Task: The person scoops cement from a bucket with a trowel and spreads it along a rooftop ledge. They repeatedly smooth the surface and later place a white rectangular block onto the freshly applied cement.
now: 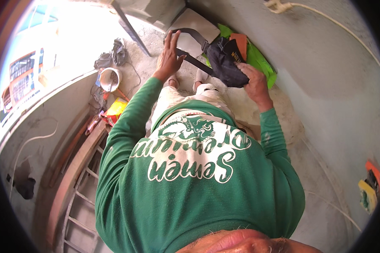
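My left hand (pixel 169 57), its fingers raised, holds the looped black strap (pixel 191 33) of a dark fabric waist bag (pixel 223 69), with the fingertips at the loop's far end. The bag hangs above the floor, gripped at its right side by my right hand (pixel 252 80). My right fingertips are partly hidden in the fabric. Behind the bag lie a bright green bag or cloth (pixel 266 71), an orange item (pixel 240 41) and a pale board (pixel 190 23).
A white bucket (pixel 118 78), grey cloth (pixel 118 55) and yellow packet (pixel 114 109) are at left, beside timber and a metal ladder (pixel 77 217). A thin post (pixel 135 33) stands near the bright opening. A grey wall (pixel 333 76) with a white cable runs along the right.
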Available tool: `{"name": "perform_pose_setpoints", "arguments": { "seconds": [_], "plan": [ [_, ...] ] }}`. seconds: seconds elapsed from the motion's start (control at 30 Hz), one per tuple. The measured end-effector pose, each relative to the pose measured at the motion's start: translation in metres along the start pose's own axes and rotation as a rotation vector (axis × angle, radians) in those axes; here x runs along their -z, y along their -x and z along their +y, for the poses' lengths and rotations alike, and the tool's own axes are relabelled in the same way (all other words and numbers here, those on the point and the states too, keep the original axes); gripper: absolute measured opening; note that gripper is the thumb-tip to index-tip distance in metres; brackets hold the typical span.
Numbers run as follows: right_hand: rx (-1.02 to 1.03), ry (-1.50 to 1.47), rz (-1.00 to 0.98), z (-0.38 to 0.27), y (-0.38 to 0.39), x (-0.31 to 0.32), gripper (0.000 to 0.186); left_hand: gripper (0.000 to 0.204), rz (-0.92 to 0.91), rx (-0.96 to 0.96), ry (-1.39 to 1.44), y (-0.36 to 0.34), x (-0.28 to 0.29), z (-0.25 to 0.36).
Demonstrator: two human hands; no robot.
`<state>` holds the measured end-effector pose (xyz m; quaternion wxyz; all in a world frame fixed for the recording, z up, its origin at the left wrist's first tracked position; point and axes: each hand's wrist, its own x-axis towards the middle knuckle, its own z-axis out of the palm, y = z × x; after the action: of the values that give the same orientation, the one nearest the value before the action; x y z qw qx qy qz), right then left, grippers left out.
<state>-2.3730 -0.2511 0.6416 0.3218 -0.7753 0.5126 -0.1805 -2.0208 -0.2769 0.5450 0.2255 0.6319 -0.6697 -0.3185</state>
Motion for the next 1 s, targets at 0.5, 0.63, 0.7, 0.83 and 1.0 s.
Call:
{"name": "perform_pose_setpoints", "arguments": {
  "seconds": [0.5,0.63,0.7,0.83,1.0],
  "plan": [
    [-0.106,0.15,-0.158,-0.013,0.038,0.059,0.048,0.07,-0.692,0.083,0.146,0.121,-0.038,-0.097],
    [-0.136,0.301,-0.096,0.04,0.037,0.087,0.056,0.068,-0.685,0.199,-0.023,0.168,-0.031,-0.117],
    [-0.129,0.332,-0.027,0.092,0.037,0.085,0.055,0.066,-0.671,0.32,-0.093,0.179,-0.021,-0.125],
    [-0.305,0.694,0.012,0.155,0.027,0.045,0.051,0.061,-0.39,0.302,-0.121,0.163,0.007,-0.14],
    [-0.377,0.787,0.11,0.159,0.031,0.0,0.05,0.08,0.244,0.44,-0.13,0.043,0.081,-0.131]
  ]
}}
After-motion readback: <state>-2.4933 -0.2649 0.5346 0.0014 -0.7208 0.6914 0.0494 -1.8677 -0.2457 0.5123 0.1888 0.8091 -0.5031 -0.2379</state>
